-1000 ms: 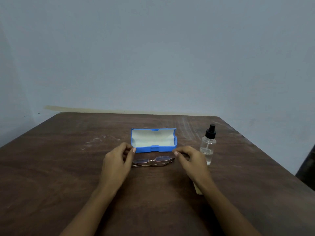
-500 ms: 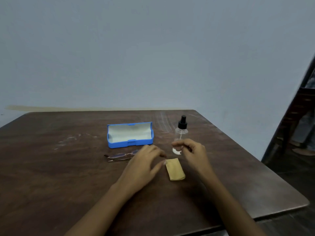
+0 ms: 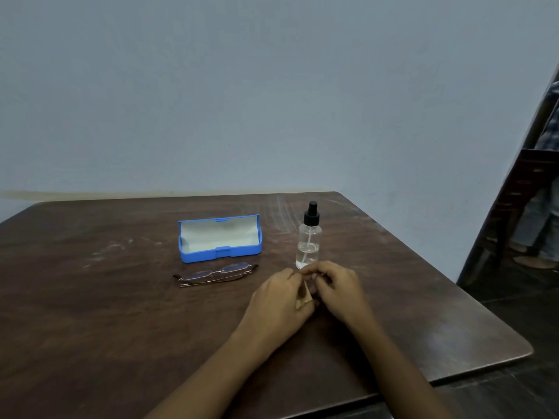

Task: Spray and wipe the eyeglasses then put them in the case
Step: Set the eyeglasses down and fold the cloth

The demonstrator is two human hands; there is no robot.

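On scuffed wooden table [image 3: 90,313], both hands' fingers [image 3: 298,272] pinching soft tan cloth [image 3: 304,299].

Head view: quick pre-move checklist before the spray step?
1. Folded metal-rimmed eyeglasses lie free on the dark wooden table, untouched: ok.
2. Clear spray bottle with black pump top stands upright, within reach behind the hands: ok.
3. Blue hard eyeglass case is open, interior showing nothing inside: ok.
4. Small tan cloth pinched between left hand and right hand: ok.
5. A hand free to take the bottle: not ok, both are on the cloth.
6. Liquid level in the bottle: cannot tell.
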